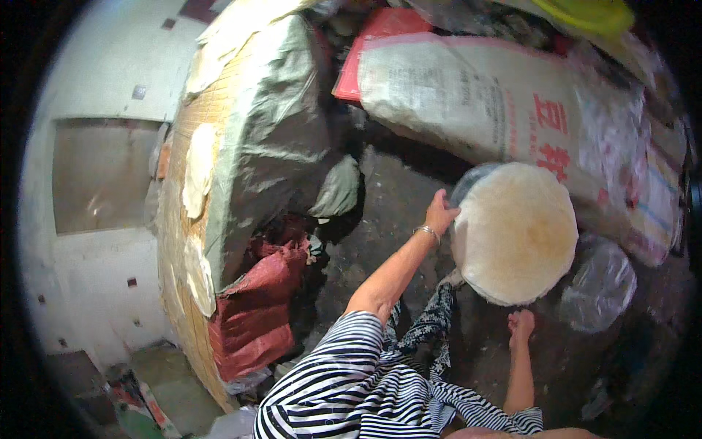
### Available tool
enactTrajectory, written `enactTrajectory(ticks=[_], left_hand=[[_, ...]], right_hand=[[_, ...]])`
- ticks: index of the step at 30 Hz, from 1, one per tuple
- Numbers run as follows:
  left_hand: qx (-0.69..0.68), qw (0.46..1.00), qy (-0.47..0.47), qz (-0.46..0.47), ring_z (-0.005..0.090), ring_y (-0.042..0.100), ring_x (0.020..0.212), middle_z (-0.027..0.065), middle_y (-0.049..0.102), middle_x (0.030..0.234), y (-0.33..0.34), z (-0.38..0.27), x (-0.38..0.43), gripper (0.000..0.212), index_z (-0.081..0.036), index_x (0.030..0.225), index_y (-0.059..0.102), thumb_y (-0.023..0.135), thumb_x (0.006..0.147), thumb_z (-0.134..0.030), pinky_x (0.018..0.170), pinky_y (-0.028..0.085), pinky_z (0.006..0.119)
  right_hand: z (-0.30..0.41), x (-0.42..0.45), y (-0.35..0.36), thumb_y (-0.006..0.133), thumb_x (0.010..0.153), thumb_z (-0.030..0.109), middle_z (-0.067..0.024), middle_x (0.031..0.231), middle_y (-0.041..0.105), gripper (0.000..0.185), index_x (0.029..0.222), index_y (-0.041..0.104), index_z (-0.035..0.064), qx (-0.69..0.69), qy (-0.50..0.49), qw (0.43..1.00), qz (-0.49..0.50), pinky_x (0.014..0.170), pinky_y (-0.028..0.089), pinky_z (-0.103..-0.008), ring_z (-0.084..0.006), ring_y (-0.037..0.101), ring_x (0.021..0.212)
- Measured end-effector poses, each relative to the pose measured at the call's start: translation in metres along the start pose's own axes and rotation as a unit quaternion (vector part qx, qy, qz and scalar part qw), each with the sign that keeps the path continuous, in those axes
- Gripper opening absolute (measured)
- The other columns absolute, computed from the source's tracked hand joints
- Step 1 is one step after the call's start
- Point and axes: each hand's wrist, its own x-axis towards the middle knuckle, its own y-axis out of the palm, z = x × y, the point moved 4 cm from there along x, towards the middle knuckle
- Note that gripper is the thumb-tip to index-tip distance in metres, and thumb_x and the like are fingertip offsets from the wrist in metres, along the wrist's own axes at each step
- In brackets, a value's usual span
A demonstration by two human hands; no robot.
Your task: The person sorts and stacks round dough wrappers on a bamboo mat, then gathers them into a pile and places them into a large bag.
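A large round disc with a pale, slightly browned top lies before me, its material unclear. A grey, see-through rim or bag shows behind its upper left edge. My left hand, with a bracelet at the wrist, is at the disc's left edge, thumb and fingers spread; whether it grips the edge is not clear. Just below the disc's lower edge is my right hand, fingers curled; what may be inside them is hidden.
A long woven sack with red printing lies beyond the disc. Clear plastic is at right. On the left stands a raised surface with a woven mat bearing flat pale pieces, draped with grey-green sheeting. A red sack sits beside it.
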Motion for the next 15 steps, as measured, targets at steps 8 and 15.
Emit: enactTrajectory(ticks=[8,15], left_hand=[[-0.081,0.985,0.006,-0.152,0.0114,0.057,0.077,0.0055,0.059,0.085,-0.203,0.069,-0.178,0.034,-0.002,0.101,0.054,0.062,0.068,-0.001,0.068,0.048,0.026],[-0.343,0.808,0.032,-0.478,0.0111,0.055,0.053,0.0039,0.053,0.065,-0.414,0.169,-0.339,0.012,-0.003,0.084,0.051,0.053,0.073,-0.001,0.046,0.042,0.022]], right_hand=[[-0.078,-0.059,0.000,0.042,0.071,0.000,-0.0123,0.056,0.047,0.005,0.067,0.044,0.0023,-0.209,0.151,0.960,0.106,0.032,0.034,-0.0283,-0.0205,0.046,0.040],[-0.086,-0.120,0.201,0.048,0.072,0.001,-0.0099,0.055,0.051,0.003,0.070,0.050,0.0004,-0.385,-0.063,0.853,0.348,0.035,0.041,-0.0297,-0.0185,0.050,0.042]])
